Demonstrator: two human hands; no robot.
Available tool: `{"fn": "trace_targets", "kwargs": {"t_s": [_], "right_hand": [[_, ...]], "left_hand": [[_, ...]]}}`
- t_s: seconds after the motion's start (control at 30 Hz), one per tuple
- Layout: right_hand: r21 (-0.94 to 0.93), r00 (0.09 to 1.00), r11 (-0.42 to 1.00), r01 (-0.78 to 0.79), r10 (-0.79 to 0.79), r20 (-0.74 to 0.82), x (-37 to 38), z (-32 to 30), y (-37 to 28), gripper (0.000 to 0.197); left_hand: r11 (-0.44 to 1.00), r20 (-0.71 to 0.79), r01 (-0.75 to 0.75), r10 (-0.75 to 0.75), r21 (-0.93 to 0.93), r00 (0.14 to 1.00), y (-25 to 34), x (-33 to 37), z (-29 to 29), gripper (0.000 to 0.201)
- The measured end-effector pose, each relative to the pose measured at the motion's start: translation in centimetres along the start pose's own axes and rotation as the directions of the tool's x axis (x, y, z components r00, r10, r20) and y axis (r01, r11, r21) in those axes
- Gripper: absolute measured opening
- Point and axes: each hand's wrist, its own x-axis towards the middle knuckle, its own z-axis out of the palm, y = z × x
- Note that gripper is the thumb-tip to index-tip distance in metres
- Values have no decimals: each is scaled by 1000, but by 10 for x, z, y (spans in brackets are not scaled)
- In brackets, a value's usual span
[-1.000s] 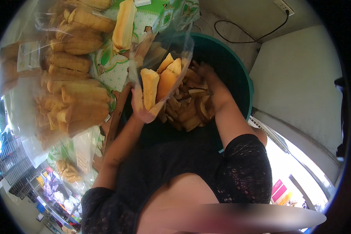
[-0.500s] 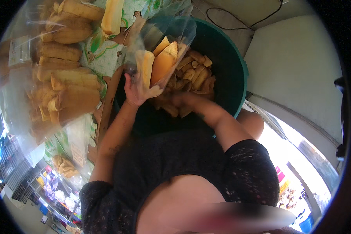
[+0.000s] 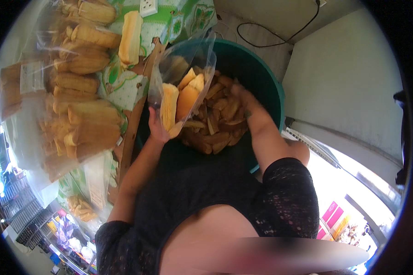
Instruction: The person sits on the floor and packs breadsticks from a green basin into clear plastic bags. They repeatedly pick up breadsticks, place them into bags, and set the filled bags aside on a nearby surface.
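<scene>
My left hand (image 3: 158, 128) grips the lower side of a clear plastic bag (image 3: 206, 57), its thumb showing against the film. Several golden bread pieces (image 3: 187, 103) stand inside the bag, which gapes at its top. Below and beside it is a deep green tub (image 3: 280, 87) with a heap of brown bread pieces (image 3: 213, 137) in it. My right hand (image 3: 241, 94) reaches into the tub at the far right of the heap. Its fingers are smeared by motion, so what they hold does not show.
Left of the tub, a table with a green-patterned cloth (image 3: 131, 94) bears a large clear bag of stacked loaves (image 3: 94, 119). One pale loaf (image 3: 131, 39) lies near a white power strip (image 3: 148, 7). A pale panel (image 3: 344, 78) stands at the right; a black cable (image 3: 261, 43) lies behind.
My right hand has moved from the near part of the heap to its far right side. The bag in my left hand has shifted slightly left and nearer. The whole view has shifted a little.
</scene>
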Motion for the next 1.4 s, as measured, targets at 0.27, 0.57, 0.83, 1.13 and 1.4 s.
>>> {"fn": "trace_targets", "kwargs": {"t_s": [0.27,0.57,0.83,1.13,1.4], "right_hand": [[-364,916,931,-14,158,370,7,-8,-21,44],[311,665,912,-267,-59,744,-15,-26,-4,55],[301,391,808,-506,-96,915,-91,-49,-31,67],[-232,822,951,205,-38,568,-219,2,-97,83],[-113,503,971,212,-10,864,-117,20,-50,64]], "left_hand": [[985,-40,88,-95,-146,995,4,-12,33,79],[558,-52,0,77,830,996,-5,-17,59,83],[769,141,-177,114,614,983,-9,-14,50,78],[978,-123,79,-56,191,991,7,-12,38,76],[994,-147,40,-55,-103,988,-11,8,32,47]]}}
